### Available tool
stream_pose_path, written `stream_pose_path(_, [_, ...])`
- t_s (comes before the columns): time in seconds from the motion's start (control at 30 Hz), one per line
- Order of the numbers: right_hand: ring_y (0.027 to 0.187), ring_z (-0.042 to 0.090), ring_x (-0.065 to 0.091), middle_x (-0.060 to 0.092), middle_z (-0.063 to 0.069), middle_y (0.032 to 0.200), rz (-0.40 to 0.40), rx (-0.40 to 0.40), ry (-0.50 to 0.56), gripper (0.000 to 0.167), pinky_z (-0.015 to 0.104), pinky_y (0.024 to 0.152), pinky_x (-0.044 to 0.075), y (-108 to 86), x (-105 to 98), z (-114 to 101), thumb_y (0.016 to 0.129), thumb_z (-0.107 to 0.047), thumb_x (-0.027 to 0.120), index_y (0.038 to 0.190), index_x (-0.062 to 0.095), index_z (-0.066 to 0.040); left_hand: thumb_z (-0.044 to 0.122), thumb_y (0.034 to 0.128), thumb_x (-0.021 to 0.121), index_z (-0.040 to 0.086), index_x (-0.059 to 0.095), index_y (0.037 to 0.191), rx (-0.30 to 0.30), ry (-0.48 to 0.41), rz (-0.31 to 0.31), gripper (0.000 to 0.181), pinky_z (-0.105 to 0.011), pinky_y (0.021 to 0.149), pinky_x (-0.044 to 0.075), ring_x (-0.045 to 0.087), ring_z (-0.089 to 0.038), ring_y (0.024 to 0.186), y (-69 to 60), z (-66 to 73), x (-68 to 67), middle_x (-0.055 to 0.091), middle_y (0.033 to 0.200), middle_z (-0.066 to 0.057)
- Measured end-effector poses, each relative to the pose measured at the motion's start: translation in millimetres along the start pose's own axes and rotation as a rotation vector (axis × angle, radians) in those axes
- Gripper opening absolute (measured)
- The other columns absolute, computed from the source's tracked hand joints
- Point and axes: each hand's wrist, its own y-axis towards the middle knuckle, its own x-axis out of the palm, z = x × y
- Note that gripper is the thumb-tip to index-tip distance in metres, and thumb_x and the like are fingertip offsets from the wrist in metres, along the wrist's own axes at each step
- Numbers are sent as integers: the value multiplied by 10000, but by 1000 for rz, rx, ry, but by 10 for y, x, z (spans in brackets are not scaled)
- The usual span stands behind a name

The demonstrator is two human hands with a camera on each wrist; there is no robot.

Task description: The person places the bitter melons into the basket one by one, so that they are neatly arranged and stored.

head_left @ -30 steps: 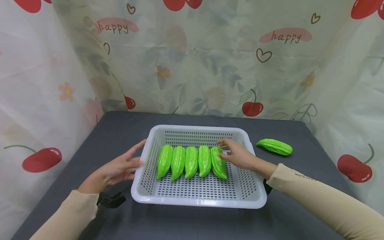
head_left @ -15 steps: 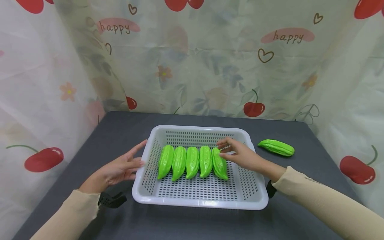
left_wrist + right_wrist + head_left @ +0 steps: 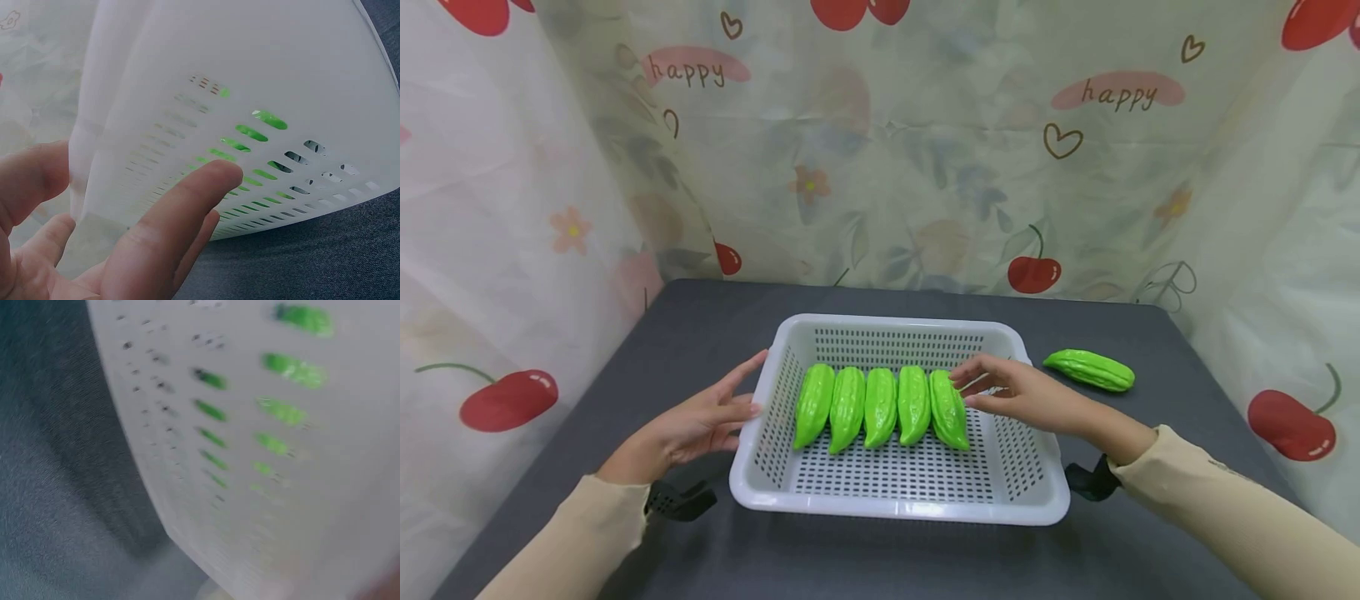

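A white perforated plastic basket (image 3: 898,507) stands on a dark table. Several bright green bitter melons (image 3: 881,407) lie side by side in it, their tips toward the person. At the basket's left rim is the left hand (image 3: 696,423), its fingers spread and fairly straight against the outside of the basket; the left wrist view shows these fingers (image 3: 181,219) by the slotted wall. Over the basket's right side hangs the right hand (image 3: 1018,393), fingers loosely bent, holding nothing, close to the rightmost bitter melon (image 3: 949,412). The right wrist view mostly shows the slotted wall (image 3: 231,450), blurred.
Another bitter melon (image 3: 1090,370) lies on the dark tabletop (image 3: 850,557), right of the basket and behind the right forearm. A printed curtain (image 3: 887,167) hangs behind and along both sides. Black straps (image 3: 679,500) with wrist cameras sit on both wrists.
The right hand has drawn back to the right, away from the rightmost bitter melon. Left hand, basket and bitter melons stay in place, apart from a slight shift of the whole view.
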Motion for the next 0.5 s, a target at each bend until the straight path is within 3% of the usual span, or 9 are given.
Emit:
stream_pose_path(0.27, [1169, 307, 585, 579, 98, 1280, 54, -39, -25, 332, 332, 911, 556, -175, -193, -57, 942, -224, 633, 1248, 558, -119, 54, 976, 544, 425, -44, 1531, 6, -7, -8, 890, -588, 893, 504, 599, -385, 1167, 2, -5, 0, 216, 1571, -242])
stream_pose_path(0.5, [1126, 261, 617, 584, 155, 1256, 121, -101, -30, 319, 230, 884, 538, -316, -417, -89, 947, -124, 614, 1254, 547, -65, 61, 976, 548, 416, -55, 1532, 12, -5, -17, 893, -587, 891, 504, 603, -374, 1166, -2, -7, 0, 241, 1565, -231])
